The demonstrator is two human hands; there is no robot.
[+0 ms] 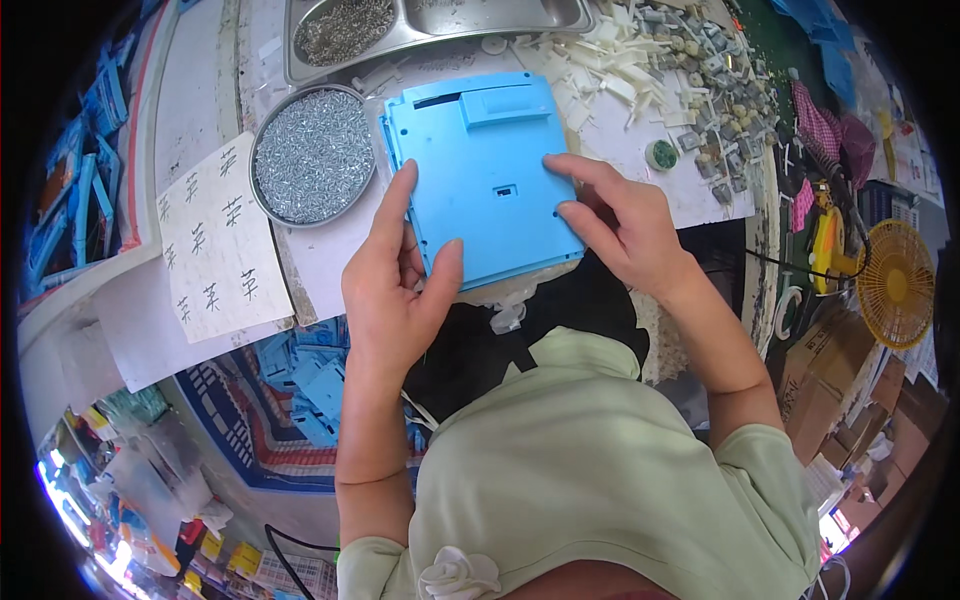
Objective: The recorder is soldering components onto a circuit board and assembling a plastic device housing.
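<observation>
- I see the blue plastic panel (482, 180) lying flat at the near edge of the surface (650, 170), face down, with a small slot near its middle.
- My left hand (395, 290) grips the panel's near-left corner, thumb on top, forefinger stretched along its left edge.
- My right hand (615, 220) rests on the panel's right side, fingers spread, fingertips pressing its back.
- Left of the panel sits a round tin of silver screws (313, 155), just beside it.
- Beyond the panel stands a steel tray (440, 25); right of the panel, a heap of cream plastic parts (640, 70).
</observation>
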